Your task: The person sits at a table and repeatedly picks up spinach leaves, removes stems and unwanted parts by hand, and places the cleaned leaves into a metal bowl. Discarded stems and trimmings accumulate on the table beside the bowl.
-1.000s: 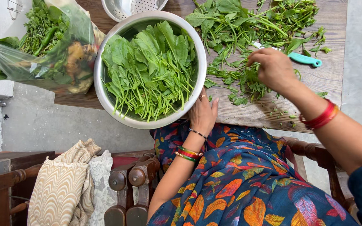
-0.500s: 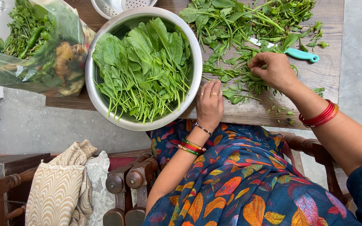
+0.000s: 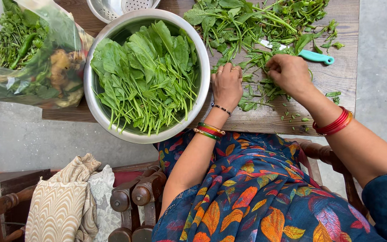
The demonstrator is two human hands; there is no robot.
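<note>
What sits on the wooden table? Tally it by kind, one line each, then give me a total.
Steel bowl filled with picked leaves: 1
Perforated steel colander: 1
Clear plastic bag of vegetables: 1
Knife with a teal handle: 1
Pile of loose greens: 1
Total: 5

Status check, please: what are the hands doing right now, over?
Both hands on loose greens, fingers curled. Steel bowl of leaves beside left. Knife just beyond right.
</note>
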